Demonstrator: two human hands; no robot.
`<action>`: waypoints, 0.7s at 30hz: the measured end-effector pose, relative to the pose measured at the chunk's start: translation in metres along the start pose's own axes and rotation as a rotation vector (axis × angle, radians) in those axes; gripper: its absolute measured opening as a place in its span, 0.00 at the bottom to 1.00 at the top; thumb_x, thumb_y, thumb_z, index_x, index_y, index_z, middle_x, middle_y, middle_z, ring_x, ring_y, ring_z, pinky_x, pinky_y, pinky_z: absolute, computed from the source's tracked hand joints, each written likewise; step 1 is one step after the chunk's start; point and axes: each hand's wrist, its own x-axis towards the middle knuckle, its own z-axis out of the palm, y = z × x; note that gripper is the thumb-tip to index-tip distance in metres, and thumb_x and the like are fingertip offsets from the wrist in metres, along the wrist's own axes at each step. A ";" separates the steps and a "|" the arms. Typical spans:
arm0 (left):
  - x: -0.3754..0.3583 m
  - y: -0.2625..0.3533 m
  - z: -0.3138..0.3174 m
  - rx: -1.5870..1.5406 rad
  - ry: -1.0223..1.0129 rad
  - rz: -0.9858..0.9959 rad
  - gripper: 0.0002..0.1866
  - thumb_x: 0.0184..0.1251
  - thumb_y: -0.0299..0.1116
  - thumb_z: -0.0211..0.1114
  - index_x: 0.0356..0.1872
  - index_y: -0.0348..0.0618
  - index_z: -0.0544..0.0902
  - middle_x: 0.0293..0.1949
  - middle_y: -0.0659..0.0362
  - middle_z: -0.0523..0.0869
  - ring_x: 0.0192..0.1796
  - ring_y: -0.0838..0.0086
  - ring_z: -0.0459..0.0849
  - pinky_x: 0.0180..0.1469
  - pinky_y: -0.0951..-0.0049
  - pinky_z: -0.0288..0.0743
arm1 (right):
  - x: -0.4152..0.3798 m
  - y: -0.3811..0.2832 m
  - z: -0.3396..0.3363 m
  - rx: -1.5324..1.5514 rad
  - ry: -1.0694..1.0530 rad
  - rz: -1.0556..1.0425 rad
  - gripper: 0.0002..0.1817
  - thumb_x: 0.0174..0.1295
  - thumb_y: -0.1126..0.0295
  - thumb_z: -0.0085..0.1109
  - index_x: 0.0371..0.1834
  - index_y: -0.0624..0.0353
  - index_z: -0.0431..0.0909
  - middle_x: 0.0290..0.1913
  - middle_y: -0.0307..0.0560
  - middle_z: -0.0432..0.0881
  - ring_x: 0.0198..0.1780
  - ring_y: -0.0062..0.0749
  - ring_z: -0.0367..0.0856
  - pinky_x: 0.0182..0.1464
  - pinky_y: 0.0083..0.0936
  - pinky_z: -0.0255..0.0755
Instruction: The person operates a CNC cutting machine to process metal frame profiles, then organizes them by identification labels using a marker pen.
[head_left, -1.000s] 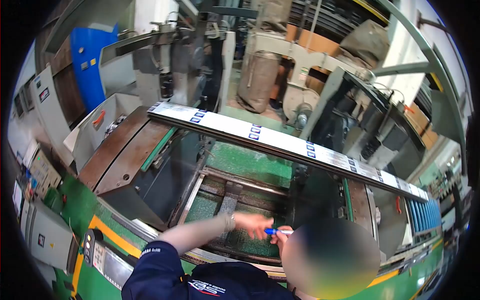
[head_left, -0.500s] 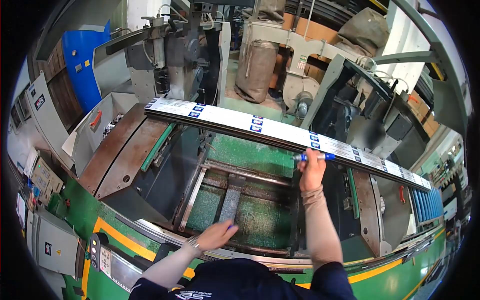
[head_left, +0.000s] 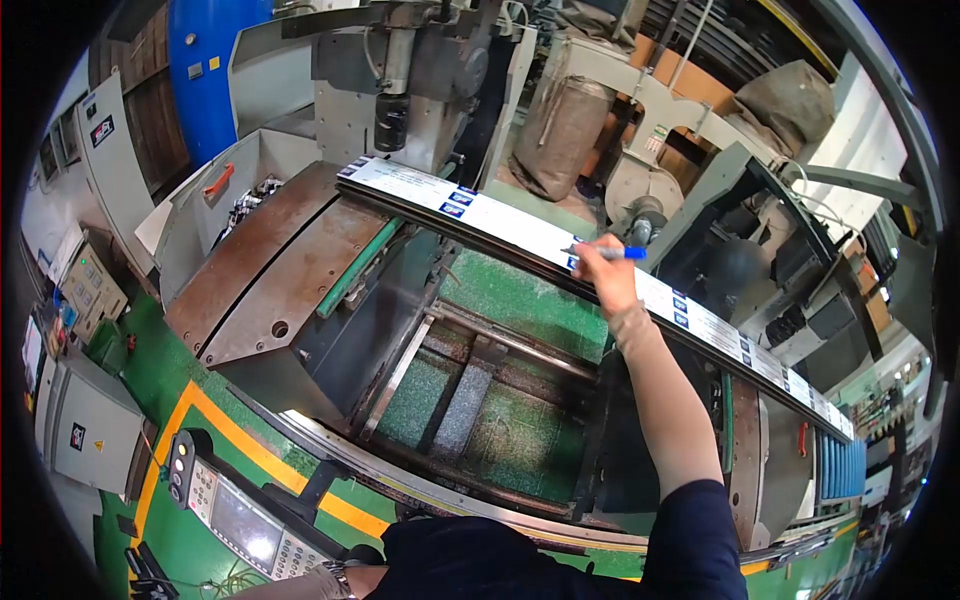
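In my right hand is a blue and white marker, held near level with its tip to the left, over the white top face of a long profile. That profile carries blue labels and lies across the machine from upper left to lower right. The right fingertips are at a label near the middle of the profile; whether the tip touches is hard to tell. My left hand is out of view; only its wrist with a watch shows at the bottom edge.
A control panel with a screen stands at the lower left. Brown machine plates support the profile's left end. Blue rollers sit at its right end. An open frame lies below the profile. A grey bin is at the left.
My right hand has moved up and left with the marker, onto the profile. My left hand has dropped out of view at the bottom. The camera view has shifted.
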 end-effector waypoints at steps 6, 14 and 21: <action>0.000 -0.008 0.011 -0.085 0.054 0.009 0.15 0.70 0.40 0.53 0.38 0.36 0.79 0.37 0.44 0.82 0.42 0.47 0.81 0.45 0.52 0.74 | 0.075 0.024 0.066 -0.403 0.067 -0.044 0.12 0.50 0.63 0.65 0.29 0.61 0.81 0.23 0.47 0.83 0.25 0.30 0.83 0.33 0.27 0.76; 0.001 -0.022 0.013 -0.134 0.047 0.039 0.15 0.70 0.40 0.53 0.40 0.36 0.79 0.39 0.44 0.82 0.43 0.47 0.81 0.46 0.52 0.73 | 0.123 0.034 0.107 -0.775 0.117 0.004 0.15 0.49 0.59 0.66 0.33 0.60 0.84 0.26 0.45 0.86 0.29 0.28 0.86 0.40 0.26 0.78; 0.006 -0.026 0.002 -0.150 0.036 0.063 0.15 0.70 0.40 0.53 0.41 0.36 0.78 0.40 0.44 0.81 0.45 0.48 0.80 0.47 0.53 0.73 | 0.119 0.027 0.106 -1.004 0.130 0.038 0.24 0.47 0.54 0.69 0.37 0.66 0.83 0.41 0.65 0.85 0.48 0.56 0.84 0.54 0.38 0.75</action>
